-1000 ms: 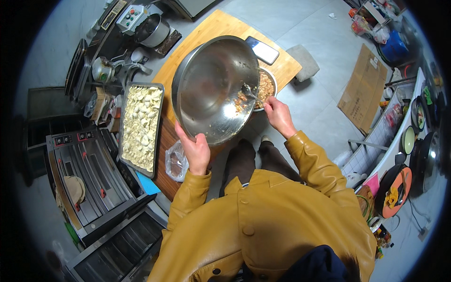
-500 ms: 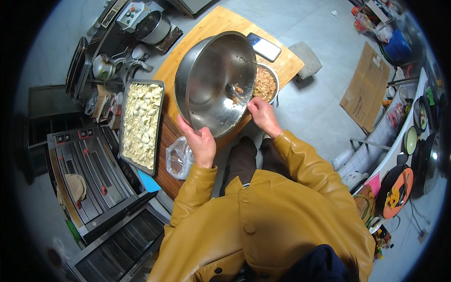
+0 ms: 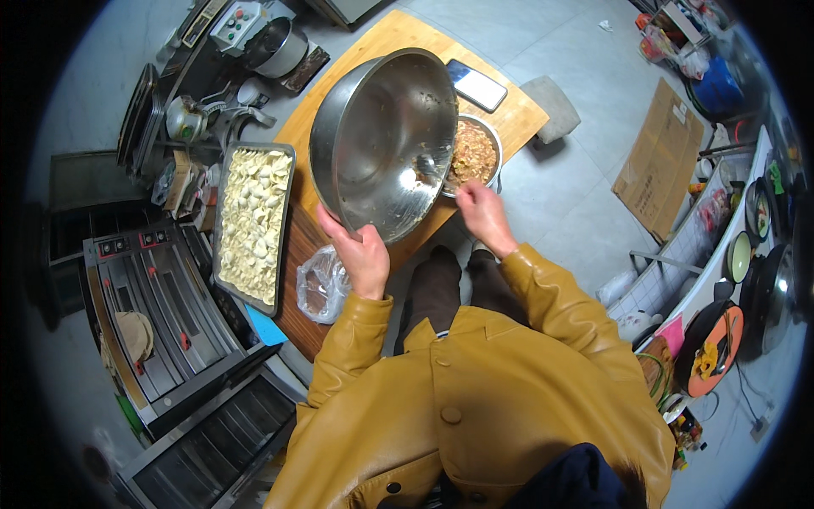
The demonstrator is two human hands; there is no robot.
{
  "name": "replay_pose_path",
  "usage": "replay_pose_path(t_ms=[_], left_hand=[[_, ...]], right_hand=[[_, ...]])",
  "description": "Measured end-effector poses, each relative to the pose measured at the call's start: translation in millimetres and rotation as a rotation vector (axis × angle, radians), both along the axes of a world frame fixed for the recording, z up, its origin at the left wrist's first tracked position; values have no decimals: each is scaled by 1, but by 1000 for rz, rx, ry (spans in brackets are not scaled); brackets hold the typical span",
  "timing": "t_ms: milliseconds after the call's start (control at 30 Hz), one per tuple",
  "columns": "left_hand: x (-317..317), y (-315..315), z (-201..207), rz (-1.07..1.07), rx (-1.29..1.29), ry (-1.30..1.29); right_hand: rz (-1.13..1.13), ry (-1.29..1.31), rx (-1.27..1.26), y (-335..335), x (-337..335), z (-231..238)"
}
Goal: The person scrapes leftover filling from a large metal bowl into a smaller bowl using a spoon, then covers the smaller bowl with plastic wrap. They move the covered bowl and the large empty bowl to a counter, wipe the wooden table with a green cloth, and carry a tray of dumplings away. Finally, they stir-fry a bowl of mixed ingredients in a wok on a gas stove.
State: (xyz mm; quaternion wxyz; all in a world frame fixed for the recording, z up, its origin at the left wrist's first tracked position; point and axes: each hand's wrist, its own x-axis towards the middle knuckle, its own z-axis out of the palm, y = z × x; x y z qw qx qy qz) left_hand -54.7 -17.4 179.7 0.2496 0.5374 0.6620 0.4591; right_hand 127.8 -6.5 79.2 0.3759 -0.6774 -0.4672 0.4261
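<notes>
A large steel mixing bowl [image 3: 373,127] is tilted on its side, with its mouth turned toward the right. My left hand [image 3: 360,259] is closed on its lower rim, thumb inside. Smears of food cling to the bowl's inner wall. Beside it stands a smaller metal bowl [image 3: 498,140] filled with pinkish minced filling [image 3: 475,153]. My right hand [image 3: 485,216] is pinched at the near edge of this small bowl, closed on what appears to be a spoon. Most of the spoon is hidden by the fingers and the filling.
Left of the wooden table [image 3: 398,34] lies a tray of dumplings [image 3: 253,225]. A clear plastic bag [image 3: 323,284] sits near the table's front edge, and a phone [image 3: 477,86] lies behind the small bowl. A stool [image 3: 551,110] stands at the right corner.
My right hand has moved slightly right, bringing the spoon out of the large bowl to the small bowl of filling. The large bowl has shifted a little left and away; my left hand still grips it.
</notes>
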Motion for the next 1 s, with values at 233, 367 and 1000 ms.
replay_pose_path(t_ms=[233,367,1000], left_hand=[[3,3,-2,0,24,-21],[-1,4,-4,15,13,-30],[-3,-1,2,20,-7,14]], right_hand=[[-25,100,-229,6,-5,-23],[-42,-72,-25,-9,30,-21],[63,-339,83,0,24,9]])
